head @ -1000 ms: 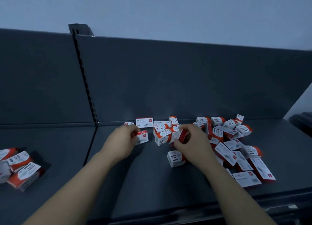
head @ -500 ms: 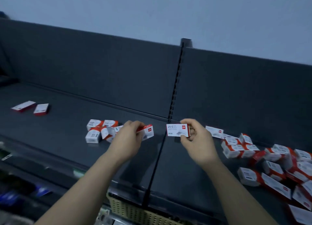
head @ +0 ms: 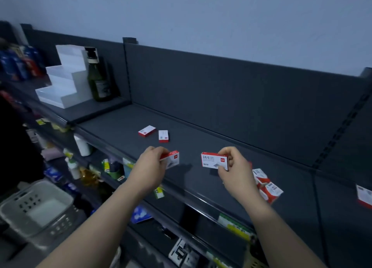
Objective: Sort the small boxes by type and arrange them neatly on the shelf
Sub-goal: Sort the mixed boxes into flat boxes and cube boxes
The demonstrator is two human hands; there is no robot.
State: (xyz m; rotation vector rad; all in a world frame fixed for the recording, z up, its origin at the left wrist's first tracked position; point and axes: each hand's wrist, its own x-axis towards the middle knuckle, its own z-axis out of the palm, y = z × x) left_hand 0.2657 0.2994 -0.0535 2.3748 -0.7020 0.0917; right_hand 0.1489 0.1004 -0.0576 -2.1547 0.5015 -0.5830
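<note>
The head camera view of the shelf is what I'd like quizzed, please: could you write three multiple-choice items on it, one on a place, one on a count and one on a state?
1. Where is the dark green bottle?
A. Beside the white stepped display stand, against the back panel
B. In the grey basket
C. Among the boxes at the right

2. How many small boxes lie flat on the shelf just beyond the hands?
A. None
B. Two
C. Five

3. What is the right hand doing?
A. Resting empty on the shelf
B. Holding a box marked 24/6
C. Gripping the bottle

Answers:
1 A, the bottle stands right of the stand.
2 B, a pair of flat boxes lies there.
3 B, the fingers pinch the box's right end, while the left hand holds another box.
</note>
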